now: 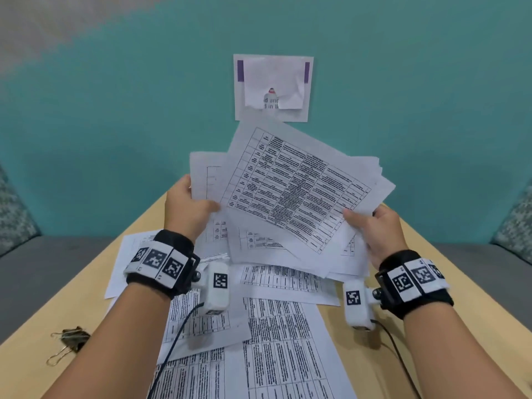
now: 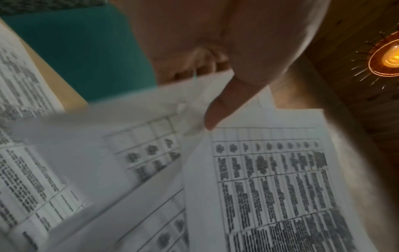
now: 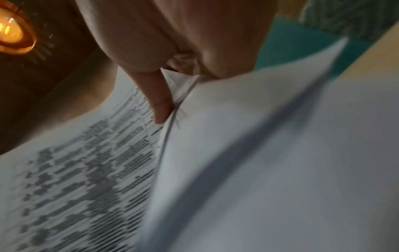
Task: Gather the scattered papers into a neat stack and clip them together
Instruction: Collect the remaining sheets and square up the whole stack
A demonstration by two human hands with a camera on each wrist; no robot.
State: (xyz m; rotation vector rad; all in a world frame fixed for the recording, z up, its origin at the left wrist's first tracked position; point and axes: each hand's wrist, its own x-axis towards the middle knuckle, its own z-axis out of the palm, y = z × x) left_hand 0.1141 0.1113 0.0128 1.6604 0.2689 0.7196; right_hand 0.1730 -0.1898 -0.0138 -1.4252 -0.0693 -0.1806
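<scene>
Both hands hold up a loose, fanned bundle of printed papers [image 1: 290,191] above the table. My left hand [image 1: 191,204] pinches the bundle's left edge, thumb on top; in the left wrist view the thumb [image 2: 226,104] presses on the sheets [image 2: 270,179]. My right hand [image 1: 374,223] grips the lower right corner; its thumb [image 3: 161,102] lies on the printed page [image 3: 86,179]. The sheets in the bundle are skewed, with corners sticking out. More printed sheets [image 1: 288,335] lie scattered on the wooden table [image 1: 374,358] below. A binder clip [image 1: 70,339] lies at the table's left edge.
A notice [image 1: 273,88] is taped to the teal wall behind the table. Grey seats flank the table on both sides [image 1: 57,269]. Camera cables run from both wrists over the table. A lit ceiling lamp [image 2: 386,58] shows in the wrist views.
</scene>
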